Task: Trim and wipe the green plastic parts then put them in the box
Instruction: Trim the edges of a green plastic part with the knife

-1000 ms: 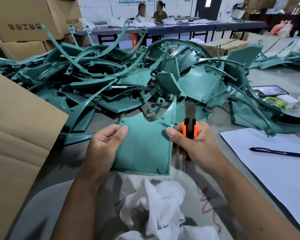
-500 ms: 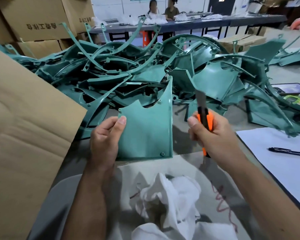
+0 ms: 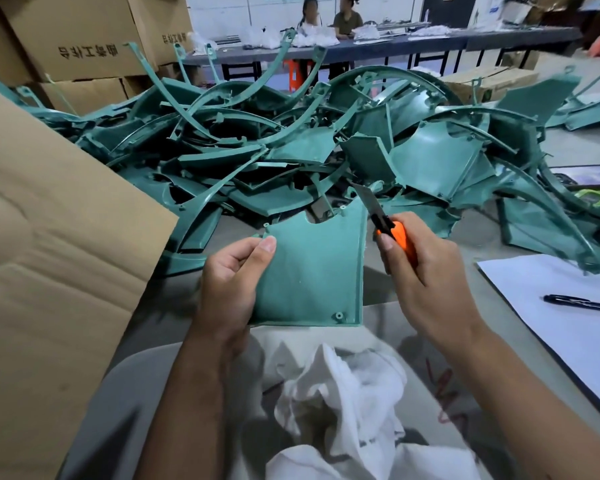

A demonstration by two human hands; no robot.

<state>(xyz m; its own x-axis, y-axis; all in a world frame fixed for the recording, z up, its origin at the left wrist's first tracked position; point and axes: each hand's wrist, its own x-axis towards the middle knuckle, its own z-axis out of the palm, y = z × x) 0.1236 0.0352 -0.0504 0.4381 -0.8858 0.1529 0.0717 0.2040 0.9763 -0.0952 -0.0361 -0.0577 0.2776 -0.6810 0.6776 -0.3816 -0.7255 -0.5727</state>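
Observation:
My left hand [image 3: 231,282] grips the left edge of a flat green plastic panel [image 3: 312,268], holding it upright above the table. My right hand [image 3: 420,275] grips an orange utility knife [image 3: 394,237]; its blade points up and left, tip at the panel's upper right corner. A crumpled white cloth [image 3: 340,393] lies below the panel near my body. A large heap of green plastic parts [image 3: 291,143] covers the table behind. The open flap of a cardboard box [image 3: 49,254] fills the left side.
White paper [image 3: 551,306] with a black pen [image 3: 582,303] lies at the right. A phone [image 3: 586,176] sits by the heap's right edge. Stacked cartons [image 3: 80,36] stand at the back left. Two people sit at a far table [image 3: 378,46].
The knife has swung from clear of the panel to its upper right corner, blade now tilted left. My left hand keeps holding the panel, which sits slightly lower and more face-on.

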